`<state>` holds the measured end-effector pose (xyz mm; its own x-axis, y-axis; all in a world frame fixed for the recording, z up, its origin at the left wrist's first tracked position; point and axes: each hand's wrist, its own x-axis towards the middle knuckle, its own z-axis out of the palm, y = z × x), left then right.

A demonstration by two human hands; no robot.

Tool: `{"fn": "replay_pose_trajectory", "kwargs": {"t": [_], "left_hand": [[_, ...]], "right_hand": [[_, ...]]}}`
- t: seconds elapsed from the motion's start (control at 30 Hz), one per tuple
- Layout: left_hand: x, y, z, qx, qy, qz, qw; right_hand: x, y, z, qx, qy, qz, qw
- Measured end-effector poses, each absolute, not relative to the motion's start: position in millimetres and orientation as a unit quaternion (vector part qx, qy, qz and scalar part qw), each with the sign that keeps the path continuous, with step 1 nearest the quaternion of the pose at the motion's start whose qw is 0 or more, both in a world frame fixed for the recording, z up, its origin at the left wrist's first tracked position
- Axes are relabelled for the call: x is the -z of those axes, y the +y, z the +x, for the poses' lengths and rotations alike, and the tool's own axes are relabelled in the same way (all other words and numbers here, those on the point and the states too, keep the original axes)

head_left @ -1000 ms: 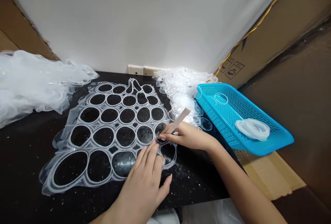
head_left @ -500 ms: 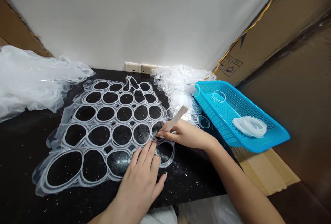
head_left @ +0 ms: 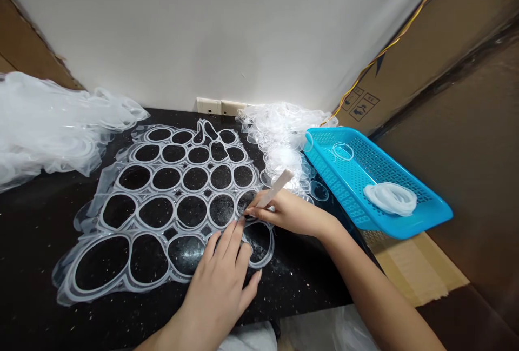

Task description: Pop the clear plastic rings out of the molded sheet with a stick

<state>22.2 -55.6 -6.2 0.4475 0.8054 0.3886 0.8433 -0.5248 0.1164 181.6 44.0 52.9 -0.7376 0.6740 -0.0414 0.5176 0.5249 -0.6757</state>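
Pale stick point(head_left: 277, 187) pinched in right hand point(head_left: 292, 213); left hand point(head_left: 221, 270) palm-down on sheet point(head_left: 175, 212), fingers slightly spread

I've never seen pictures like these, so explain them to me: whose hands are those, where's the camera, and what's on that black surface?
There's no machine here, just a person's bare hands, seen by a camera worn on the head that looks forward and down. The left hand rests on a translucent sheet full of round holes. The right hand holds a pale flat stick in its fingers, at the sheet's right side. The sheet lies on a black tabletop. Farther back are a whitish heap on the left and a pile of thin clear rings on the right. Beside that pile sits a blue basket with some rings inside.
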Motion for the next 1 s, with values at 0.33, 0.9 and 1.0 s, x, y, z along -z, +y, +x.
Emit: {"fn": "replay_pose_trajectory", "kwargs": {"t": [0.33,0.9,1.0], "left_hand": [[0,-53,21,0.164,-0.479,-0.861,0.042],[4,-56,24,0.201,-0.477,-0.854,0.060],[3,-56,24,0.197,-0.477,-0.855,0.054]], "right_hand": [[-59,41,198,-0.318,-0.876,-0.353,0.083],[-31,30,201,-0.177,-0.935,-0.275,0.138],[-23,29,199,-0.141,-0.938,-0.272,0.163]]}}
